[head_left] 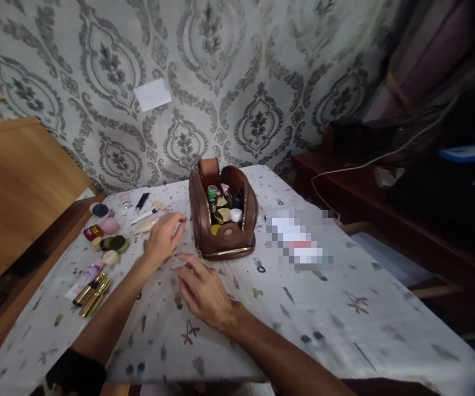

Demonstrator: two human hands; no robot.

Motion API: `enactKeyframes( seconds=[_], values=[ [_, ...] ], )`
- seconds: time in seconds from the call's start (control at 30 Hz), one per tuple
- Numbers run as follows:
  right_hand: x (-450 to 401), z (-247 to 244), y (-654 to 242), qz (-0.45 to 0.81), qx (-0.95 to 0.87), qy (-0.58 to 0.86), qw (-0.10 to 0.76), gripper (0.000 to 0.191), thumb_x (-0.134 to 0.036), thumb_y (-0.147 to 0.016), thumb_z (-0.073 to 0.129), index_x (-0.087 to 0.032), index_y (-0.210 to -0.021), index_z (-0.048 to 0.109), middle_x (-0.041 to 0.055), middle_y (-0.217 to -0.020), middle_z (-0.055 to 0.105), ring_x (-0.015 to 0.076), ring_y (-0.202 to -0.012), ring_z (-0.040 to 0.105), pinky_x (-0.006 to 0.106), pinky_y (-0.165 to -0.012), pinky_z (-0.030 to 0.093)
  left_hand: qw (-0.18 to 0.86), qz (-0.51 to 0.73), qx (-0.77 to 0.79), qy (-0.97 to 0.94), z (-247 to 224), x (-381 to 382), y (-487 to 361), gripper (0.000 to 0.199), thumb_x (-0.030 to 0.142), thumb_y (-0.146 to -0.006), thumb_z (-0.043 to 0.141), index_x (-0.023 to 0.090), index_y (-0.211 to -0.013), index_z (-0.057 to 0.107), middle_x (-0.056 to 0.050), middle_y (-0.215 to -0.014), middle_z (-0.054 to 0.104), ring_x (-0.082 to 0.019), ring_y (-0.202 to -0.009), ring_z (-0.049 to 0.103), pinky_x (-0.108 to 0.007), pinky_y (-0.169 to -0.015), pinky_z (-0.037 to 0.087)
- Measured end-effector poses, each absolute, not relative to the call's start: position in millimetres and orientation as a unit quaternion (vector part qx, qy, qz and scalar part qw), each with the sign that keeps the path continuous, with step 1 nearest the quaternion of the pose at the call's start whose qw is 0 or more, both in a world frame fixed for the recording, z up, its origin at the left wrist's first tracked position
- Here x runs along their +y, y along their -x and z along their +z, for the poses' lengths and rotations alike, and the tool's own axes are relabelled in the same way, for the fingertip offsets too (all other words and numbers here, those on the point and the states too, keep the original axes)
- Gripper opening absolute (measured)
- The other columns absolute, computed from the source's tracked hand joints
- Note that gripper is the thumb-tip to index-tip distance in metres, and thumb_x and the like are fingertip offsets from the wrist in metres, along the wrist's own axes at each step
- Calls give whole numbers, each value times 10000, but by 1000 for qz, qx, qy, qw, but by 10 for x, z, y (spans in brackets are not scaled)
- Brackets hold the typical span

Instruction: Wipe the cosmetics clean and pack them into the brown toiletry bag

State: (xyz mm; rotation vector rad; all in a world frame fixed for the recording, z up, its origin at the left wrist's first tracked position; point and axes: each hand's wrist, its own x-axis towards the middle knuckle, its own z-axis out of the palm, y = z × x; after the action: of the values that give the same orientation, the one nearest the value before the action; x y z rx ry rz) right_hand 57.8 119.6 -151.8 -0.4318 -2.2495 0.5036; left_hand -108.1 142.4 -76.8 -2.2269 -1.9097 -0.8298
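A brown toiletry bag (198, 242) stands unzipped on the table, packed with small jars, bottles and gold-coloured items; a green-capped bottle (212, 192) and a white-lidded jar (236, 215) show at its mouth. Just left of the bag, my left hand (163, 237) hovers with loosely bent fingers, and I see nothing in it. My right hand (205, 294) is in front of the bag, low over the cloth, its fingers curved and apart with nothing visible between them. Both hands are near each other, apart from the bag. A white tube (143, 217) lies beyond my left hand.
Cosmetics lie along the left side: gold tubes (92, 294), a pink sponge (109, 225), a dark red jar (93, 232) and a round compact (119, 243). A blurred-out white object (297, 236) is right of the bag. A wooden panel (22, 192) borders the left; a cable (361, 166) runs right.
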Motion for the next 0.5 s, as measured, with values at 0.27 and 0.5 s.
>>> enactKeyframes(
  seconds=[0.27,0.5],
  values=[
    [1112,-1601,-507,229,-910,165,303,184,-148,-913,506,-181,-1040,636,127,-1253,626,195,-891,683,310,-740,568,32,-293,-646,704,-1598,1136,1338,187,204,-948,444,188,-890,622,-68,-871,667,-225,-867,595,-372,-805,488],
    [1101,-1617,-498,296,-890,147,312,196,-123,-912,496,-198,-1033,630,119,-1211,632,194,-889,684,313,-749,569,20,-361,-629,689,-1580,998,1446,160,227,-984,462,182,-969,615,-45,-875,665,-174,-834,614,-307,-776,490]
  ],
)
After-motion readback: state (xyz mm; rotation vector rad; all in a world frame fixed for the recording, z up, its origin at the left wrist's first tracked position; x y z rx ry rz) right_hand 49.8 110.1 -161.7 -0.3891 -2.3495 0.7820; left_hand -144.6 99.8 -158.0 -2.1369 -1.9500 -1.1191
